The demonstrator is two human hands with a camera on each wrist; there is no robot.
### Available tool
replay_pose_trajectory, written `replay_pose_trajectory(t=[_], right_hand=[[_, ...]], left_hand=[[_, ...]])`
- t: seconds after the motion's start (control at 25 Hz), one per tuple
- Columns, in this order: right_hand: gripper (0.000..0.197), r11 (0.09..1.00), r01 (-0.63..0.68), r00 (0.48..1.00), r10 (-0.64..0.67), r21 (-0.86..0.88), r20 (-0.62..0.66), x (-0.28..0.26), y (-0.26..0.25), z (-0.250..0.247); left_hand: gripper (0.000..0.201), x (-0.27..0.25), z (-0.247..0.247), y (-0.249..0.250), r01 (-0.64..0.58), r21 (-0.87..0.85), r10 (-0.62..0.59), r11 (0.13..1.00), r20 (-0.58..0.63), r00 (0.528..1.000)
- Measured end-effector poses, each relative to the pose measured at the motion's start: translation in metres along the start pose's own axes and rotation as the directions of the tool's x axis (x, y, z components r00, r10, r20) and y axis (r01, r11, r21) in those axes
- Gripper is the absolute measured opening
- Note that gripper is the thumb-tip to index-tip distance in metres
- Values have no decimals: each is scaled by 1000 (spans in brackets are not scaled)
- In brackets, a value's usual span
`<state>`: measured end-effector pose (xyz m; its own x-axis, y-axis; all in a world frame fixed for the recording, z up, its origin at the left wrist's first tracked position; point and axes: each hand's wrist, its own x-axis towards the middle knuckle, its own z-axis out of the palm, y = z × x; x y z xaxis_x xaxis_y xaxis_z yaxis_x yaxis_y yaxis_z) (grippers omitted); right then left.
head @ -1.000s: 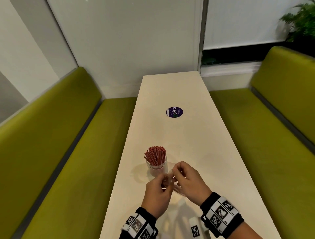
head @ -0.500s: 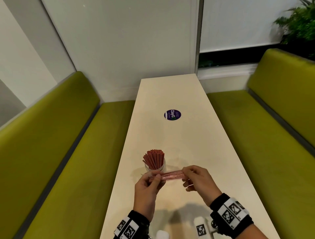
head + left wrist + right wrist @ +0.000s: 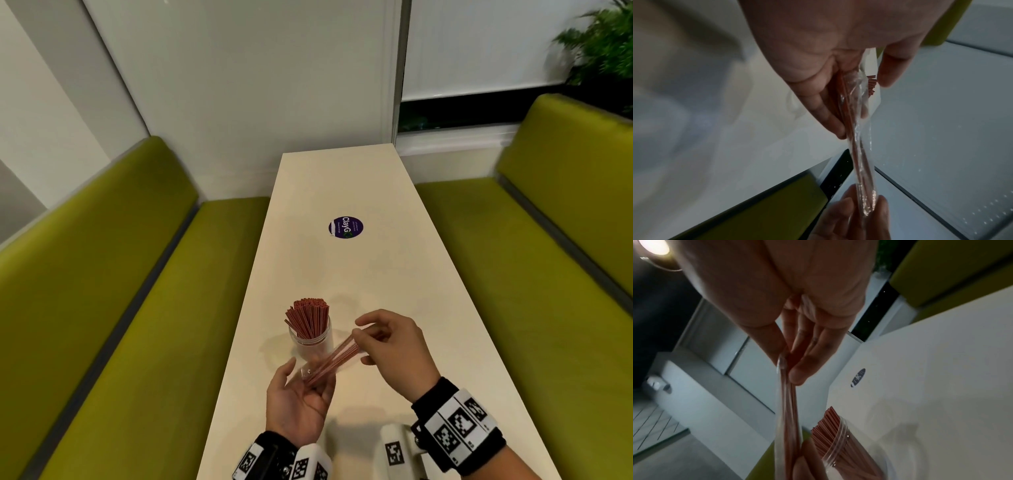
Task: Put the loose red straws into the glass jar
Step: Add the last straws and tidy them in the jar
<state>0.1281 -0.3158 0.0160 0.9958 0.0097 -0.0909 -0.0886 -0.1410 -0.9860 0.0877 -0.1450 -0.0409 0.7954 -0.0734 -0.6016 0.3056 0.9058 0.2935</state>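
Observation:
A clear glass jar [image 3: 310, 339] [image 3: 840, 443] packed with upright red straws [image 3: 308, 317] stands on the white table [image 3: 342, 274]. Just in front of it, a thin bundle of red straws in a clear plastic sleeve [image 3: 334, 358] [image 3: 861, 162] [image 3: 789, 410] slants between both hands. My left hand [image 3: 308, 375] [image 3: 859, 100], palm up, holds the lower end between thumb and curled fingers. Thumb and fingertips of my right hand [image 3: 358, 337] [image 3: 789, 368] pinch the upper end, to the right of the jar's mouth.
A round purple sticker [image 3: 346, 227] lies on the table further back. Green benches run along the left [image 3: 120, 308] and right [image 3: 513, 274] sides. A wall and window close the far end, with a plant [image 3: 603, 44] at top right.
The sleeved bundle went from level in front of the jar to slanted. My left hand dropped and turned palm up; my right hand lifted its end up and right.

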Motion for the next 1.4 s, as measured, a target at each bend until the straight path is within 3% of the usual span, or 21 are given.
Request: replay_pose_trajectory(t=[0.16,0.64,0.72,0.92,1.24,1.4], right_hand=[[8,976,128,991,-130,-176,-1,7,2,11],[18,984,128,991,-122,-122,57,25,-13,12],[18,985,101,992,-89,-142,89,28,-12,12],[42,990,-39,985,60,-132,162,31,-11,14],[17,995,-43,993,52,-87,107,36,-9,18],[32,994,-75,988,84,-74,133,36,-5,17]], left_hand=[[51,13,-2,-4,-15,27,17,1000,-90,996],[53,29,-6,5,7,-67,-14,998,-107,994],[52,31,-7,6,7,-92,-17,996,-111,994],[51,34,-7,8,23,-80,-30,996,-92,995],[42,34,-8,14,41,-32,-43,999,-65,997],[45,31,-7,13,32,10,-31,999,-51,998]])
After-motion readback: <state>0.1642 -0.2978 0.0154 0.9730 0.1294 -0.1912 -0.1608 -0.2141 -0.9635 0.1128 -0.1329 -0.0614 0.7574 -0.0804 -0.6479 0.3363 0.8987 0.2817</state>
